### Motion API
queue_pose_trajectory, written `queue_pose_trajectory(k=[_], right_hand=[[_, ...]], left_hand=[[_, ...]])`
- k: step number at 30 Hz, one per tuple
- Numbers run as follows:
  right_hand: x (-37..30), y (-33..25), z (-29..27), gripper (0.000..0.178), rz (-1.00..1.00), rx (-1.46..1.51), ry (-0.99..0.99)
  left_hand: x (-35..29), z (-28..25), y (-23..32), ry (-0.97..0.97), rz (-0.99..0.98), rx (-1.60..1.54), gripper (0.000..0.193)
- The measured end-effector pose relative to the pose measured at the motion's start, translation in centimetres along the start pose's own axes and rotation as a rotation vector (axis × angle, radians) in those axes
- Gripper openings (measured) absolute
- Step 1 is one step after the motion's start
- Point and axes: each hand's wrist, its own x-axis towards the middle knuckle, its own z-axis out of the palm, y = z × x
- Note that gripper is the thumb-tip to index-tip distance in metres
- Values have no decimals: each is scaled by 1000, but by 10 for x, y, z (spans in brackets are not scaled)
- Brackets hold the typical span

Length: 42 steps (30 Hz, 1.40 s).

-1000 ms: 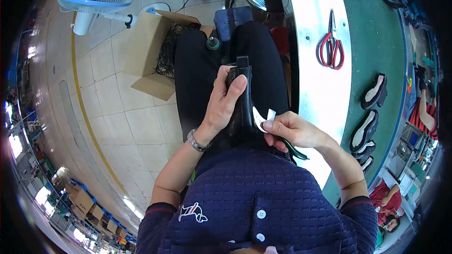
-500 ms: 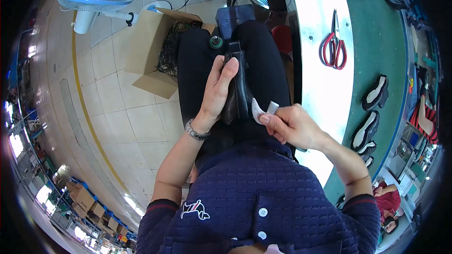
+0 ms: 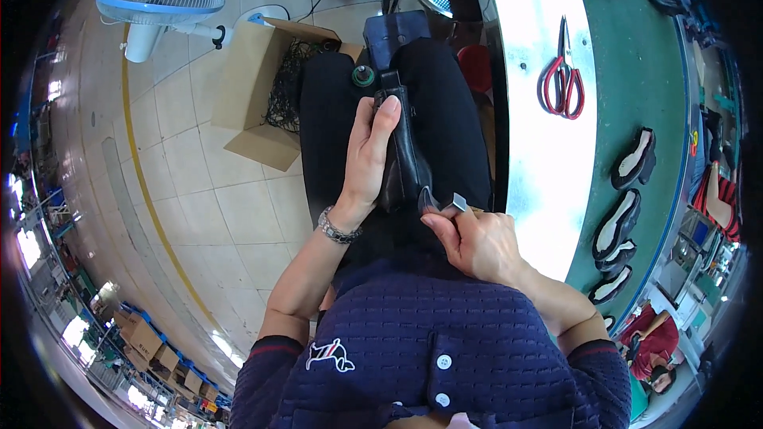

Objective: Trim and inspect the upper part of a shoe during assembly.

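Note:
A black leather shoe (image 3: 408, 155) lies lengthwise over my lap, its narrow end pointing away from me. My left hand (image 3: 369, 147) grips it from the left side, thumb pressed on top near the far end. My right hand (image 3: 485, 242) is closed around metal lasting pincers (image 3: 427, 200), whose handles are mostly hidden in the palm. The curved jaw is at the right side of the shoe's near end; whether it bites the leather I cannot tell. A squared metal block (image 3: 457, 203) sticks out of the same tool.
Red-handled scissors (image 3: 563, 87) rest on the metal bench edge (image 3: 540, 175) at my right. Several shoes (image 3: 616, 222) stand on the green belt (image 3: 612, 95) beyond. An open cardboard box (image 3: 250, 87) with dark strings and a fan (image 3: 159, 0) are at left.
My right hand has moved toward my body and slightly left, turning the pincers so their jaw meets the shoe's near end. My left hand stays on the shoe.

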Motion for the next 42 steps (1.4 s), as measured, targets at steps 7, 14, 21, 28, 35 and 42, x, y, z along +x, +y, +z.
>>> queue_pose_trajectory(k=[7,14,21,28,35,42], right_hand=[[-7,29,3,38,-150,113,147],[-36,119,-6,23,348,-169,329],[-43,157,-13,38,507,-340,368],[57,194,-57,37,311,-221,746],[90,220,-74,46,501,72,517],[43,98,-63,47,358,924,278]], left_hand=[[-3,-28,-12,-265,-26,2,66],[-16,-47,-36,-566,197,694,146],[-10,-44,-21,-495,162,472,111],[-35,-96,41,-59,2,-104,76],[-29,-83,66,-59,-185,-175,63],[7,-47,61,-25,-249,-78,47]])
